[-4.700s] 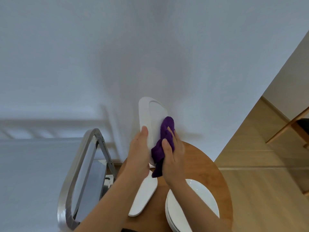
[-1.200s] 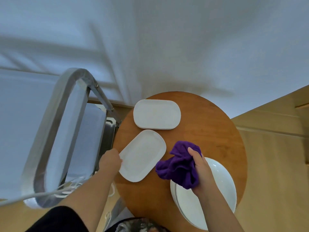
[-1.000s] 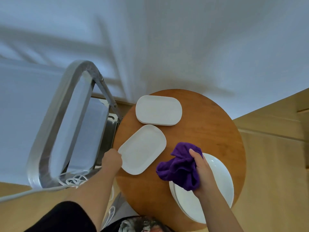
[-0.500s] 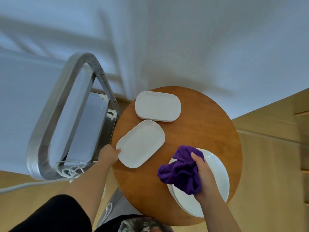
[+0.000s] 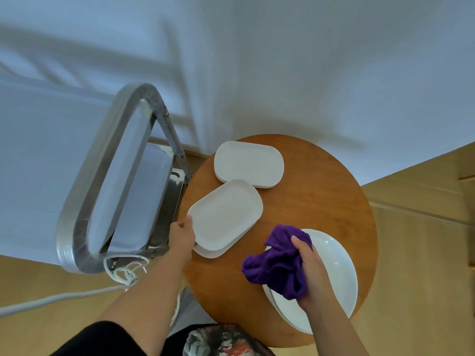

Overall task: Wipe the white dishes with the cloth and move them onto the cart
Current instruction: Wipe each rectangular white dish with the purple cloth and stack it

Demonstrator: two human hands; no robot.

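Observation:
My left hand (image 5: 183, 235) grips the near left end of a white rectangular dish (image 5: 226, 214), lifted a little off another like dish (image 5: 213, 251) that lies under it on the round wooden table (image 5: 321, 201). An upside-down white rectangular dish (image 5: 248, 164) lies at the table's far side. My right hand (image 5: 309, 268) holds a crumpled purple cloth (image 5: 277, 265) above a stack of round white plates (image 5: 331, 278) at the near right. The metal cart (image 5: 115, 176) stands left of the table.
A white cord (image 5: 123, 274) is tied at the cart's near corner and trails over the wooden floor (image 5: 424, 240). A white wall (image 5: 308, 60) rises close behind the table. The cart's handle loop (image 5: 77, 227) reaches above its tray.
The dish wiped upright earlier now lies on the table's far side. My left hand has taken hold of the top rectangular dish and raised its end. My right hand drew the cloth back over the round plates.

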